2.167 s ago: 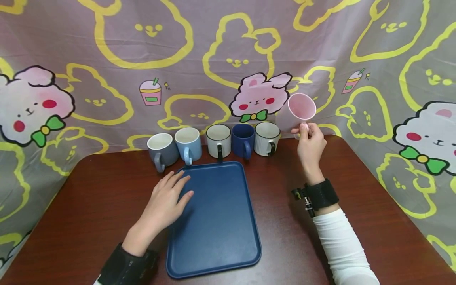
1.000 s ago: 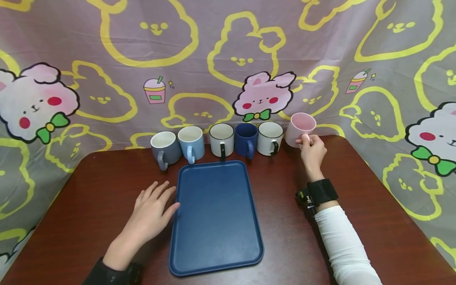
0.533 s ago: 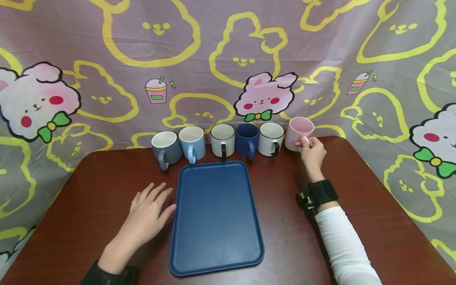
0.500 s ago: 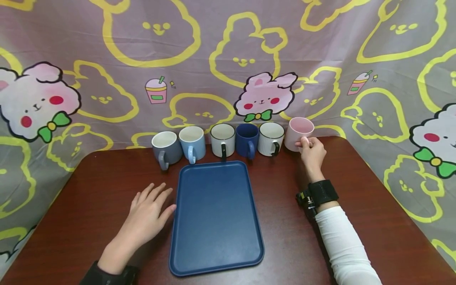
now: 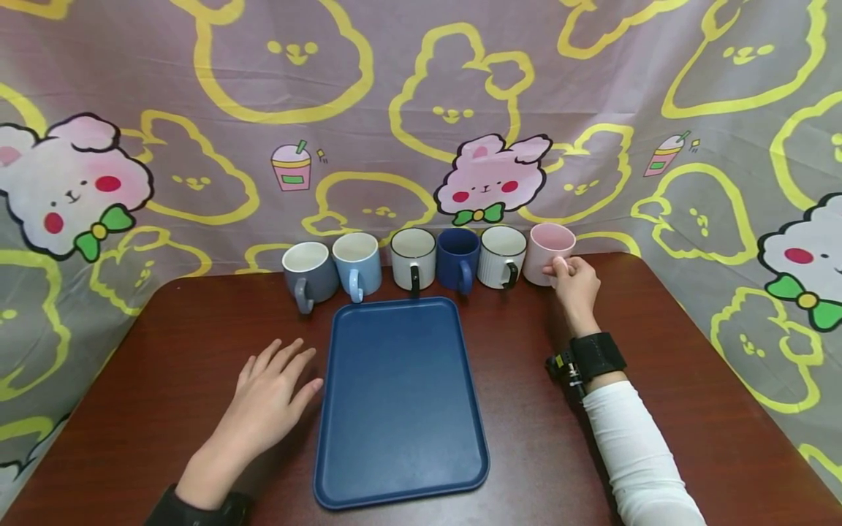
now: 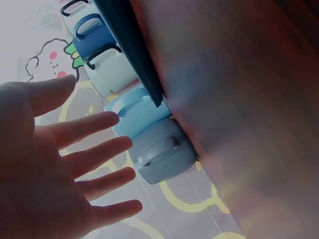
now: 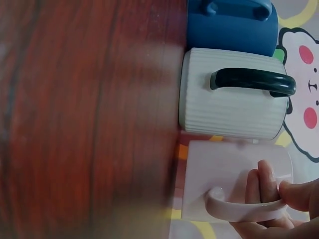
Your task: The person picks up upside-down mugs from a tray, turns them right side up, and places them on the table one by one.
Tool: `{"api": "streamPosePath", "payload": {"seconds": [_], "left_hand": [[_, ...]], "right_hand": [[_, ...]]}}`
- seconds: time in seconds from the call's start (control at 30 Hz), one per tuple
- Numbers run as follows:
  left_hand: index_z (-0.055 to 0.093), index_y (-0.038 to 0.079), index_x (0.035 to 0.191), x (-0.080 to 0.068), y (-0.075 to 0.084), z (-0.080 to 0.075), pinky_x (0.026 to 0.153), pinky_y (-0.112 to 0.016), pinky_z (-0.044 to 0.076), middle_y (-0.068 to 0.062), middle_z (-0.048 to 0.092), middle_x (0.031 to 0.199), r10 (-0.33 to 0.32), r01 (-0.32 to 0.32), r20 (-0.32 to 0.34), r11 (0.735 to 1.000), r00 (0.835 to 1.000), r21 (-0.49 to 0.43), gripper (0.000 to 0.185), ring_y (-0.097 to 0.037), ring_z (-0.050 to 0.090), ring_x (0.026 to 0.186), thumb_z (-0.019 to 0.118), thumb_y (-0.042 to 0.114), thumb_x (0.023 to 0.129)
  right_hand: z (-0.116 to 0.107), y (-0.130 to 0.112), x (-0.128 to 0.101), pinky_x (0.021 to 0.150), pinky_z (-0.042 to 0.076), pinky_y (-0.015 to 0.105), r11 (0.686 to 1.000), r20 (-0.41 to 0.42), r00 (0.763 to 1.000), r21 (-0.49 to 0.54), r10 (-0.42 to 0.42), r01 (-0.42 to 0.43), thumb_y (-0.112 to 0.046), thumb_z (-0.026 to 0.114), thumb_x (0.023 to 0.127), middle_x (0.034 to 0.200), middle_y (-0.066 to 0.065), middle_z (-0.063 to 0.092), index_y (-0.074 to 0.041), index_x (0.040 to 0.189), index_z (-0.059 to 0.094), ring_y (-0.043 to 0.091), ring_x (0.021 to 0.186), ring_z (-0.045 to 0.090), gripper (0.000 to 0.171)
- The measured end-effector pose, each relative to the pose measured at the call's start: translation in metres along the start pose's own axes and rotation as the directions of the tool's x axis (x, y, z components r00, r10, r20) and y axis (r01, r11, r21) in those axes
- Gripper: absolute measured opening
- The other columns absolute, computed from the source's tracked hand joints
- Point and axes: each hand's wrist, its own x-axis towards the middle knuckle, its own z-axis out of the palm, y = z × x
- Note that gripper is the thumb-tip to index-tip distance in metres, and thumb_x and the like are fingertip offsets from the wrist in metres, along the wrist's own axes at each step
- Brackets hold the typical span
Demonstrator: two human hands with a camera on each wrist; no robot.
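Observation:
At the right end of a row of mugs stands a pink mug (image 5: 541, 261), upright at the back of the table. My right hand (image 5: 577, 291) grips its handle; in the right wrist view the fingers pass through the pink handle (image 7: 241, 211) and the thumb presses near its top. Just left of it is a ribbed white mug (image 5: 495, 267) with a black handle. My left hand (image 5: 266, 403) is spread palm down beside the left edge of a blue tray (image 5: 403, 402), holding nothing. The left wrist view shows its fingers straight and apart.
Further left along the row are a navy mug (image 5: 452, 261), a white mug (image 5: 406, 267) with a black handle, a light blue mug (image 5: 368, 272) and a grey mug (image 5: 319, 283). A patterned cloth (image 5: 368, 153) hangs right behind them. Brown table (image 5: 520, 409) surrounds the tray.
My right hand has lowered the pink mug from the air to the row's right end, then shifted it slightly left toward the ribbed mug. My left hand has drawn back from over the tray.

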Motion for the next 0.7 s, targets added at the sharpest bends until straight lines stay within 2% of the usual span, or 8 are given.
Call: {"api": "streamPosePath", "payload": {"seconds": [0.23,0.4,0.57,0.63,0.7], "left_hand": [[0.053,0.005,0.132,-0.0001,-0.0005,-0.0024,0.101,-0.071,0.018,-0.024,0.042,0.142,-0.004,0.004,0.002,1.000,1.000,0.003,0.050,-0.048,0.026,0.134,0.062,0.030,0.090],[0.053,0.004,0.132,0.0004,-0.0008,-0.0024,0.101,-0.072,0.019,-0.024,0.042,0.142,-0.001,0.001,0.001,1.000,1.000,0.006,0.049,-0.048,0.027,0.133,0.062,0.030,0.090],[0.053,0.004,0.132,0.0008,-0.0019,-0.0015,0.101,-0.072,0.019,-0.024,0.043,0.142,0.002,-0.002,0.006,1.000,1.000,0.003,0.049,-0.048,0.028,0.133,0.061,0.030,0.090],[0.053,0.005,0.132,0.0009,-0.0030,-0.0011,0.101,-0.071,0.020,-0.024,0.043,0.142,0.002,-0.002,0.006,1.000,1.000,0.004,0.049,-0.048,0.028,0.133,0.061,0.030,0.091],[0.053,0.005,0.131,0.0010,-0.0041,-0.0009,0.101,-0.071,0.020,-0.024,0.043,0.141,0.000,0.000,0.006,1.000,1.000,0.003,0.048,-0.048,0.028,0.133,0.061,0.030,0.091]], "right_hand": [[0.0017,0.0027,0.0005,0.069,0.039,0.018,0.999,0.007,1.000,-0.049,-0.011,0.011,-0.026,0.053,0.096,0.097,0.015,0.072,-0.001,0.102,0.065,0.028,0.095,0.065,0.028],[0.0027,0.0046,0.0018,0.060,0.041,0.013,1.000,0.028,1.000,-0.028,-0.001,0.002,-0.025,0.053,0.097,0.096,0.016,0.072,-0.001,0.100,0.065,0.027,0.087,0.069,0.027],[0.0021,0.0051,0.0022,0.052,0.041,0.009,1.000,0.051,0.999,0.003,-0.017,0.017,-0.021,0.052,0.097,0.096,0.019,0.071,0.002,0.099,0.064,0.014,0.072,0.070,0.026],[0.0019,0.0054,0.0021,0.051,0.041,0.008,0.999,0.050,0.998,-0.005,-0.033,0.033,-0.020,0.051,0.097,0.095,0.019,0.071,0.002,0.099,0.064,0.013,0.071,0.069,0.025],[0.0019,0.0055,0.0020,0.052,0.040,0.009,0.999,0.046,0.998,-0.026,-0.047,0.048,-0.019,0.051,0.097,0.095,0.019,0.071,0.002,0.099,0.064,0.017,0.075,0.070,0.025]]}}
